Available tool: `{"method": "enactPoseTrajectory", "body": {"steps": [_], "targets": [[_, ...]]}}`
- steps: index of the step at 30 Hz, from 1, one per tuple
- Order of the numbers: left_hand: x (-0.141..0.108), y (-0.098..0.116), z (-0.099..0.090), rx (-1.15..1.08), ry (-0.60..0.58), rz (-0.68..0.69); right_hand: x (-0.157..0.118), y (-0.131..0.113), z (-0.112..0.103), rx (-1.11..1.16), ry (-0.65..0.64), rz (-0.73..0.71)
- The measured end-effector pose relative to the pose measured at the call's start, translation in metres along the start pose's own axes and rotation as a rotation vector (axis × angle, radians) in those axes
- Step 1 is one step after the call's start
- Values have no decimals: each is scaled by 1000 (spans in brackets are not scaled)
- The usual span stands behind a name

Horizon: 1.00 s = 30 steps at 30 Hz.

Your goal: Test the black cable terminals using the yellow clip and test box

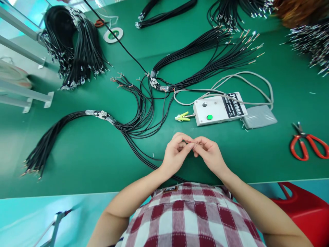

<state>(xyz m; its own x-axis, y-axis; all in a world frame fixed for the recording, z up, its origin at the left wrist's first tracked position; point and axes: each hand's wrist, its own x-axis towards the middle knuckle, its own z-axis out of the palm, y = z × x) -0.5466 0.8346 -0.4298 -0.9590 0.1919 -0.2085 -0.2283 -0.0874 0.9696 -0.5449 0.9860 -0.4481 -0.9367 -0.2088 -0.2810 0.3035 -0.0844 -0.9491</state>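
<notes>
My left hand [176,154] and my right hand [209,154] meet over the green table, thumbs and forefingers pinched together. What they pinch, if anything, is too small to make out. Just beyond them lies a white control box [218,109] with a green button and a yellow-green clip [183,117] at its left end. A black cable bundle [123,127] bound with pale labels stretches to the left, and some of its cables run beneath my left wrist. Behind it, another bundle [190,80] curves toward the upper right, its ends stripped.
Red-handled cutters [305,140] lie at the right, beside a grey foot pedal [259,117]. A large cable coil [77,44] and a white tape roll [113,35] are at upper left. A red chair [303,209] stands at lower right.
</notes>
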Motion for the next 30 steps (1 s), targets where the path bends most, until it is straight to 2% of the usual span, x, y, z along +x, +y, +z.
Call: {"method": "enactPoseTrajectory", "body": {"steps": [3,5,11,15,18,20,22,26,30], "targets": [[0,-3,-1,-22,80,10,0,-1,-3,-117,-18,-68],[-3,-5,-4,24,82,5,0,-1,-6,-216,-33,-115],[-9,-11,-16,423,81,181,3,-3,-15,-554,-80,-243],[-4,-14,-19,322,92,86,5,-13,-19,-761,-73,-321],[-1,-12,-20,268,87,75,8,-21,-18,-1020,-18,-505],[1,-10,-22,282,77,95,12,-23,-16,-1163,-36,-620],[3,-8,-24,286,53,92,19,-23,-16,-1227,-101,-712],[11,-9,-31,157,-16,-9,34,-22,-18,-1269,-192,-847],[24,-11,-41,183,56,18,45,-32,-17,-1356,-172,-870]]}}
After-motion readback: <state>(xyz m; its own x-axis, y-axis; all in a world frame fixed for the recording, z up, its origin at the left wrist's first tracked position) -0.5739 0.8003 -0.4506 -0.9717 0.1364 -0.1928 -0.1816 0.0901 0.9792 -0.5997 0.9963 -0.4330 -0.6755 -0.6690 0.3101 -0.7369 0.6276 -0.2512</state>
